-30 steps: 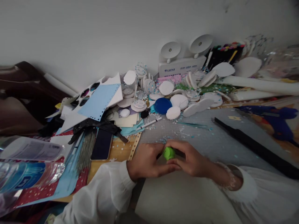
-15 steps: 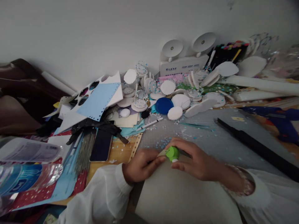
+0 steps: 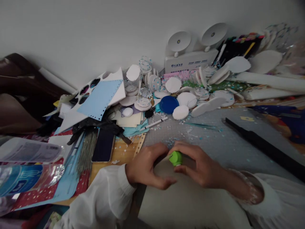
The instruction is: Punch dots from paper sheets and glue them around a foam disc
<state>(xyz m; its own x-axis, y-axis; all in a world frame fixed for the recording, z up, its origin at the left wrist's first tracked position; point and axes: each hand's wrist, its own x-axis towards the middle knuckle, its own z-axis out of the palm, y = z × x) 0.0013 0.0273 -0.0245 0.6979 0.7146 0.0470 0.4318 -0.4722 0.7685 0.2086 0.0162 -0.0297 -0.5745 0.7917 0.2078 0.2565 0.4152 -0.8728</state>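
My right hand point(image 3: 202, 165) grips a small green craft hole punch point(image 3: 175, 158) between its thumb and fingers. The punch sits at the top edge of a large pale sheet point(image 3: 190, 203), which slopes down toward my body. To the left of the punch, my left hand point(image 3: 151, 167) is open, its thumb stretched across the sheet and well apart from the curved fingers. Its fingertips lie around the sheet's upper corner, close to the right hand's fingers. Tiny white and blue paper bits point(image 3: 168, 143) are scattered on the grey mat point(image 3: 202, 140) just beyond.
A black stick-like tool point(image 3: 259, 146) and blue tweezers point(image 3: 202, 126) lie on the mat. Behind stand many white discs point(image 3: 187, 99), a blue lid point(image 3: 168, 105) and a twin-lamp box point(image 3: 190, 62). At left are a phone point(image 3: 103, 146), wire stems point(image 3: 85, 157) and bottles point(image 3: 30, 178).
My left hand has let go of the sheet's edge beside the punch; its thumb has swung away from the fingers. The right hand keeps the punch. The view has shifted slightly.
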